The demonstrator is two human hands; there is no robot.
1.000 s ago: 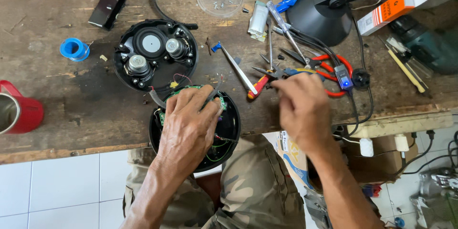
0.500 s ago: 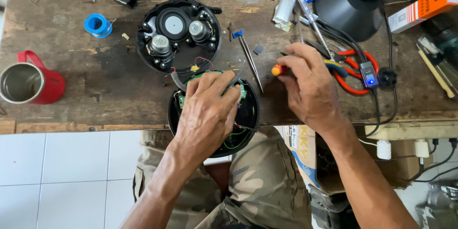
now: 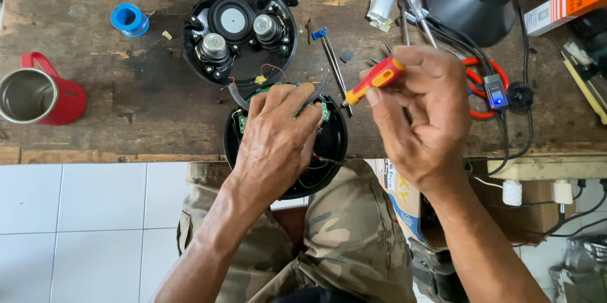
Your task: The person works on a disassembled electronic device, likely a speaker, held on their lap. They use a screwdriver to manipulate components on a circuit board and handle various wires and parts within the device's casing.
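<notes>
Screwdriver (image 3: 374,80) now raised, right hand (image 3: 420,110) gripping

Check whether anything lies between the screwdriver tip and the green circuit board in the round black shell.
The left hand does: its fingers cover most of the circuit board, right beside the tip of the screwdriver held in the right hand. Only the board's edges show in the black shell.

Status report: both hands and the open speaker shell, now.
Left hand flat on the round black shell, covering its green circuit board. Right hand in a closed grip on the red-and-yellow screwdriver. Loose wires inside shell.
</notes>
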